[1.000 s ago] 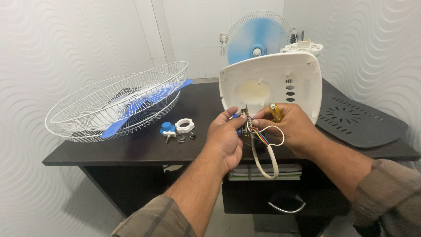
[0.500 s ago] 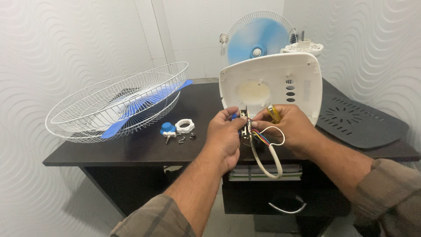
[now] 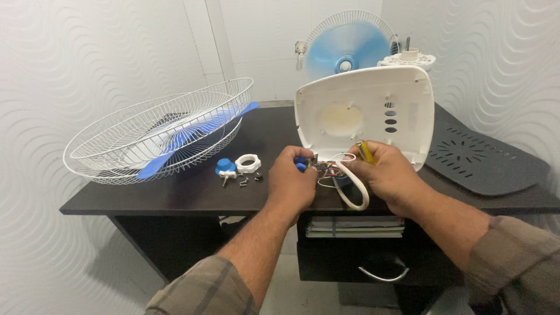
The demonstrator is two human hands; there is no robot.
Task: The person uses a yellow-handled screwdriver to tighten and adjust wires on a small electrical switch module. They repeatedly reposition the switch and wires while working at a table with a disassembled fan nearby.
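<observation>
A white plastic fan base housing stands tilted on the dark desk, its hollow inside facing me. From its lower edge hang coloured wires and a white cable loop. My left hand pinches a small blue-capped switch part at the wire bundle. My right hand grips a yellow-handled screwdriver, its tip pointing into the wires.
A white wire fan guard holding a blue fan blade lies at the left. A blue knob, a white ring nut and small screws sit beside it. A dark grey base plate lies right; a second fan stands behind.
Both hands stay at the wire bundle under the housing, shifting only slightly. The cable loop has swung a little.
</observation>
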